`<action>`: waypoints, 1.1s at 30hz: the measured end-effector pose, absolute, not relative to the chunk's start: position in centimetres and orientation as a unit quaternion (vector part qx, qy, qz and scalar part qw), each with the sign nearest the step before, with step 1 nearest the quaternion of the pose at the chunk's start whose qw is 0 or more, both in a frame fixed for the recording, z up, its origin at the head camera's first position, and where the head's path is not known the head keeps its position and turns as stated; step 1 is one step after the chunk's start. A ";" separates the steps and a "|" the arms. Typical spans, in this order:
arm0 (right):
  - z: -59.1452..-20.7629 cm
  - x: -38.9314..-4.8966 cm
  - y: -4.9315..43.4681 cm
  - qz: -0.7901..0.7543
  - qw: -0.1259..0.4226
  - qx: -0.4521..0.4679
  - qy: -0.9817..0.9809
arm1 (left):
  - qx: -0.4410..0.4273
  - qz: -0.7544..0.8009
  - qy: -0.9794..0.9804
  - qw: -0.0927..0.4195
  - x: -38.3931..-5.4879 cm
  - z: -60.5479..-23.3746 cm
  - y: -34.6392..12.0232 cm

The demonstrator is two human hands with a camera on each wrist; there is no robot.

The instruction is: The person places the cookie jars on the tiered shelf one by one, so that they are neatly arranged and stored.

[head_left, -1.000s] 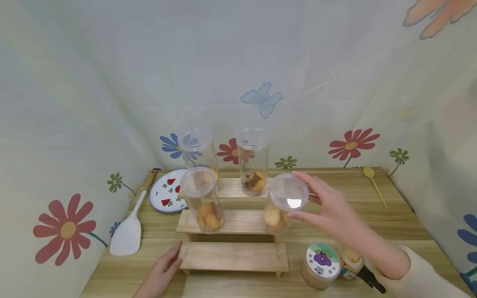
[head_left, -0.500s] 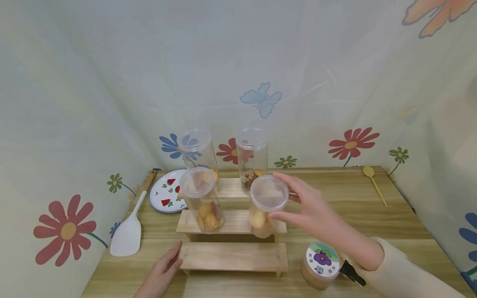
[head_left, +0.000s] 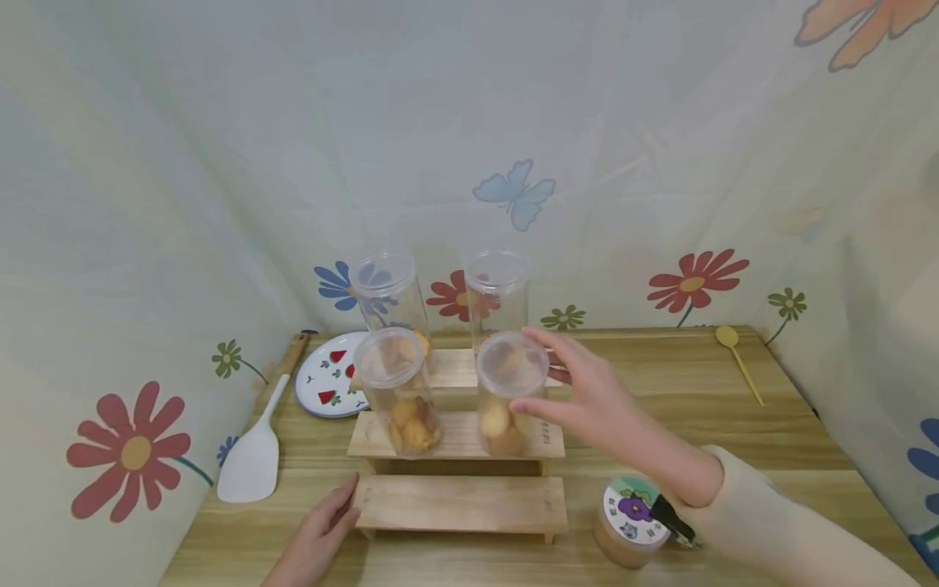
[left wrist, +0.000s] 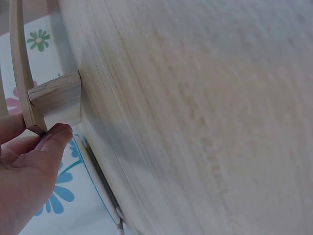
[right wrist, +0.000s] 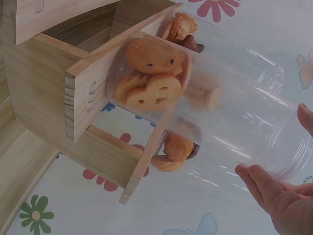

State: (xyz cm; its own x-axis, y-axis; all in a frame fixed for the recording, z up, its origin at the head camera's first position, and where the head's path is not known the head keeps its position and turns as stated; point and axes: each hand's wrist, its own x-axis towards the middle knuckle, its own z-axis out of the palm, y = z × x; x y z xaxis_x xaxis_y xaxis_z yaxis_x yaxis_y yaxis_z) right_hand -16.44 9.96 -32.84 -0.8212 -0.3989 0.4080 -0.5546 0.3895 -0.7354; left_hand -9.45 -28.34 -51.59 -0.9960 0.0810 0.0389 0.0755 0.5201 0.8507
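My right hand (head_left: 594,399) grips a clear lidded cookie jar (head_left: 502,428) near its top, fingers on one side and thumb on the other. The jar stands upright on the middle step of a wooden tiered stand (head_left: 462,504). In the right wrist view, smiling-face cookies (right wrist: 154,93) lie at its bottom, right against the step. Left of it on that step is another cookie jar (head_left: 411,428). Two more jars, a left one (head_left: 389,297) and a right one (head_left: 499,297), occupy the top step. My left hand (head_left: 319,526) pinches the low front step's left end.
A round tub (head_left: 623,546) with a flower-printed lid sits right of the stand, a black handle (head_left: 667,518) overlapping it. At left lie a white spatula (head_left: 249,469) and a patterned plate (head_left: 315,379). A yellow spoon (head_left: 737,359) lies far right.
My right hand has carried the jar leftward to the middle step, beside the other cookie jar. My left hand has stayed at the front step's end.
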 end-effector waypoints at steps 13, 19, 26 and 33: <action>-32.3 -17.3 9.4 0.453 0.054 0.259 -0.851 | 0.039 0.493 0.869 0.014 -9.6 -51.7 -28.4; -32.4 -17.4 9.2 0.457 0.048 0.255 -0.851 | 0.047 0.499 0.865 0.007 -9.4 -51.6 -28.4; -32.6 -17.3 9.2 0.443 0.054 0.265 -0.855 | 0.056 0.515 0.856 0.000 -9.6 -52.0 -28.5; -32.9 -17.2 9.3 0.427 0.061 0.276 -0.859 | 0.042 0.523 0.851 0.020 -9.7 -52.0 -28.6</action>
